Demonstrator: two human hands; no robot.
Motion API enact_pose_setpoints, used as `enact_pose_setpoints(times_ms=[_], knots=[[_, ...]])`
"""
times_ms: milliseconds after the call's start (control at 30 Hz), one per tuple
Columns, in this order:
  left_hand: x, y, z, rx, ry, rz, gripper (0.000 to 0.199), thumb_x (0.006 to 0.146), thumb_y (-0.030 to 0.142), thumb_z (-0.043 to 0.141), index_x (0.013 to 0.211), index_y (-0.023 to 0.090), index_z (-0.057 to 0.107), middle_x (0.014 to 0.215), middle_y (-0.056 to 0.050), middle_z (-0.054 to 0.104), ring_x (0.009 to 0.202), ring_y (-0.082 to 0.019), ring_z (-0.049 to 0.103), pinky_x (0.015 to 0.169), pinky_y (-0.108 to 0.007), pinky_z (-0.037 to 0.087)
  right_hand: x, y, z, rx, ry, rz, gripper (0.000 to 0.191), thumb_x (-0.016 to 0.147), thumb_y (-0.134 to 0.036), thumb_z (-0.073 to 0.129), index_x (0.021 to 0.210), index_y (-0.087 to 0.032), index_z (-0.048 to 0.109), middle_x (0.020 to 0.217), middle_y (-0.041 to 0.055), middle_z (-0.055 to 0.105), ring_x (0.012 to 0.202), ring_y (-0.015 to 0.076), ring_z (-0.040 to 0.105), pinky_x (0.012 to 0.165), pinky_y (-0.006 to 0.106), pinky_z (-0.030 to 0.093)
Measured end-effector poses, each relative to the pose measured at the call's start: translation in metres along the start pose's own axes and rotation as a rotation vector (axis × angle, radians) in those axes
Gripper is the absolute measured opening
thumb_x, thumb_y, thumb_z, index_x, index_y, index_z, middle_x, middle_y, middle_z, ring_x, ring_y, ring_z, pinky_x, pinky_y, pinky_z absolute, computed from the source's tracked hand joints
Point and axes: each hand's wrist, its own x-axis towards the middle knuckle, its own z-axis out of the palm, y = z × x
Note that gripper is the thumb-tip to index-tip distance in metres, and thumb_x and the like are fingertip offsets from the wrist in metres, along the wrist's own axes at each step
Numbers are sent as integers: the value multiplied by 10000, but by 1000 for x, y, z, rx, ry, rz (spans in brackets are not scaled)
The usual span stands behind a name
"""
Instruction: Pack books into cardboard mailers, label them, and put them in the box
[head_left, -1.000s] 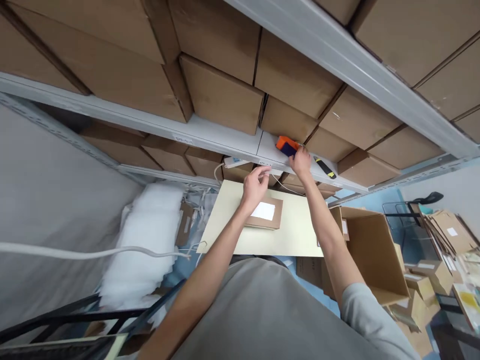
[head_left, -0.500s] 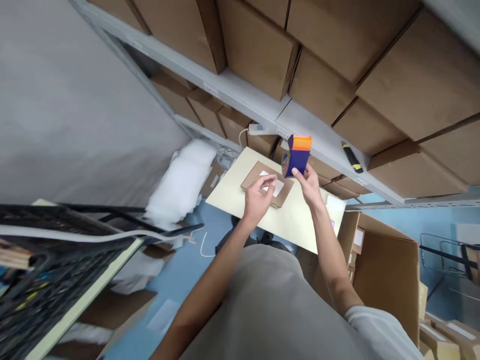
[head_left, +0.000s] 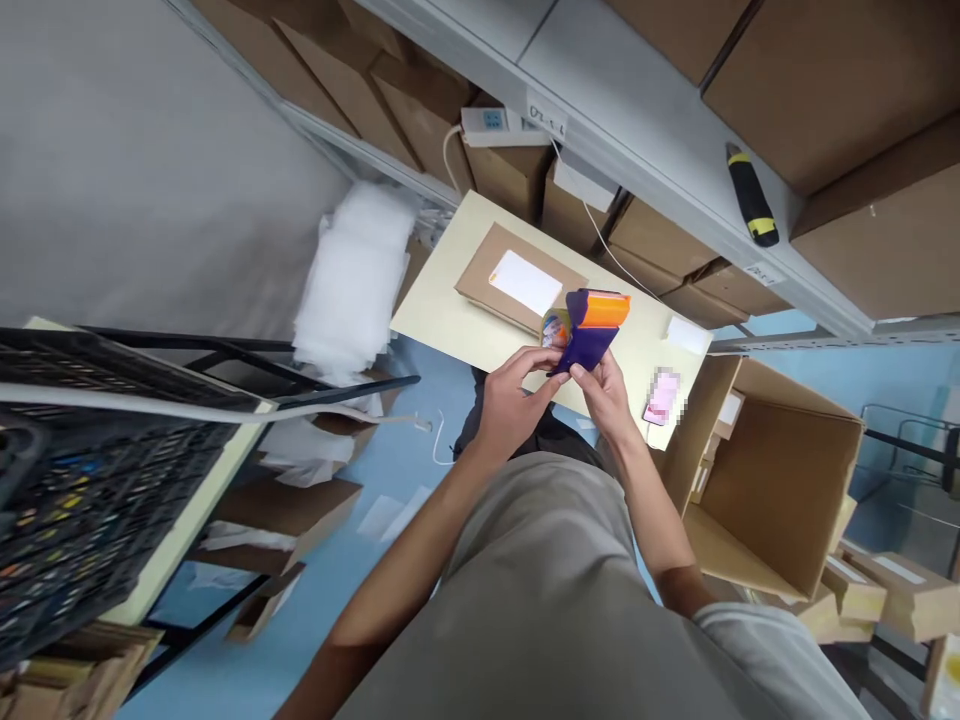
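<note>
A purple and orange tape dispenser [head_left: 594, 342] with a roll of tape on its left side is held up over the near edge of the table. My right hand [head_left: 606, 398] is closed on its lower end, thumb on the purple body. At the dispenser's lower left corner, my left hand [head_left: 516, 392] pinches with thumb and fingers; whether it grips the body or the tape's end is hard to see. Behind them a flat cardboard box [head_left: 480, 262] with a white label [head_left: 525, 280] lies on the cream table [head_left: 435, 300].
Above the table runs a grey shelf [head_left: 600, 90] carrying cartons and a black and yellow utility knife [head_left: 751, 197]. A power strip [head_left: 501, 127] sits at the back. A phone [head_left: 663, 396] lies right, beside a large open carton [head_left: 780, 480]. White packing sheets [head_left: 352, 280] are piled left.
The dispenser has come down and nearer to me in my right hand. My left hand has left the box's label and moved to the dispenser. The view has shifted closer to the table.
</note>
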Motion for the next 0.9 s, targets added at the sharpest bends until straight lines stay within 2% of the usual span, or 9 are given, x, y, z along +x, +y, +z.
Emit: enact_pose_setpoints(times_ms=[133, 267, 433, 567, 733, 900], knots=[[-8, -2, 5, 13, -59, -43, 177, 1044, 406, 801, 1118, 247, 817, 1114, -52, 824, 1004, -196, 805, 959, -343, 693, -8, 3, -12, -61, 10, 29, 680, 881, -787, 876, 1298, -276, 709, 1316, 101, 852, 1302, 314, 793, 1189, 511, 637], [-7, 4, -1, 28, -92, -72, 247, 1033, 465, 800, 1178, 265, 818, 1151, -62, 822, 1005, -211, 812, 975, -370, 706, -12, 11, -24, -173, 66, 14, 682, 851, -803, 887, 1231, -262, 721, 1248, 105, 862, 1204, 316, 821, 1126, 513, 669], [15, 31, -23, 79, 39, 13, 403, 1056, 551, 757, 1359, 285, 768, 1258, -87, 767, 1064, -224, 785, 1006, -404, 697, -24, 9, -32, -327, 77, -59, 603, 899, -752, 878, 1207, -256, 725, 1148, 90, 851, 1077, 291, 819, 1021, 448, 687], [35, 61, -33, 141, -40, 96, 411, 1041, 565, 780, 1343, 287, 791, 1251, -80, 750, 1080, -240, 764, 1028, -450, 692, -35, -1, -40, -441, 21, -111, 463, 956, -667, 864, 1167, -277, 732, 1080, 52, 833, 981, 268, 806, 949, 420, 686], [43, 83, -33, 210, -155, 170, 277, 1026, 506, 819, 1204, 295, 845, 1121, -49, 770, 1048, -247, 746, 990, -472, 688, -44, -9, -54, -654, -10, -203, 399, 1004, -569, 843, 1266, -286, 740, 1148, 66, 824, 1055, 283, 780, 1029, 464, 668], [42, 83, -35, 250, -243, 243, 144, 1063, 441, 784, 1082, 313, 849, 1004, -32, 774, 999, -240, 740, 911, -432, 675, -46, -5, -68, -827, -25, -378, 313, 1051, -450, 791, 1312, -293, 722, 1262, 124, 816, 1208, 338, 760, 1103, 552, 648]])
